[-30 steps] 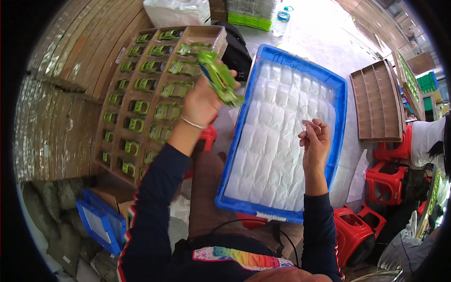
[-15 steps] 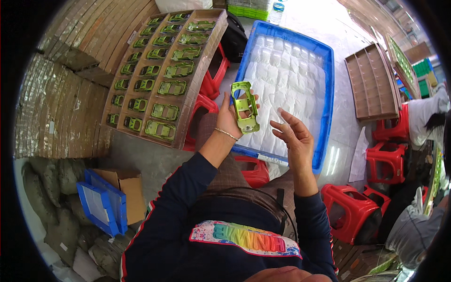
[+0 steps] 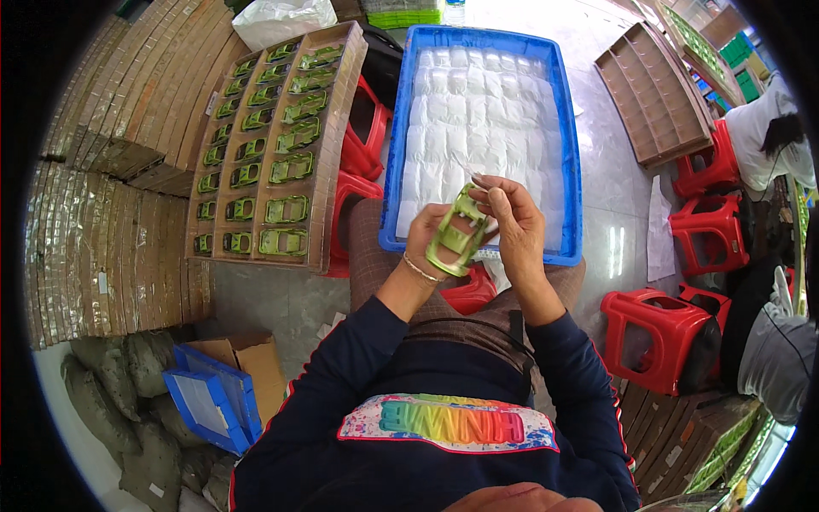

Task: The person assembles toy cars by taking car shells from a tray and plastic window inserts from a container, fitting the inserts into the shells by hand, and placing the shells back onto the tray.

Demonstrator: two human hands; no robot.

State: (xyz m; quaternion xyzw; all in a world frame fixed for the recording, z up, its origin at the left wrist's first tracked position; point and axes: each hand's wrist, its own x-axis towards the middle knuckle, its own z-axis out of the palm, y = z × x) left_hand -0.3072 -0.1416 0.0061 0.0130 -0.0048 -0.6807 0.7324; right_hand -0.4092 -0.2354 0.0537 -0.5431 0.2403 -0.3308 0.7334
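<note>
Left hand [image 3: 424, 232] fingers grip green toy car shell [image 3: 457, 240], held between both hands. Right hand [image 3: 517, 229] fingers bent at shell's far end; can't tell if pinching. Looks light, stiff, thin pillars probably fragile; hold by side edges. Blue tub [image 3: 570, 145] beyond fingers.

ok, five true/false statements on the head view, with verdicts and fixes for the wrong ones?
1. The left hand holds a green toy car body. True.
2. The blue crate is filled with car bodies. False: the blue plastic crate holds white, wrapped-looking rows.
3. A brown compartment tray of green car bodies is at the person's left. True.
4. The right hand reaches into that tray. False: the right hand is at the held body's upper end.
5. Red plastic stools stand at right. True.
</note>
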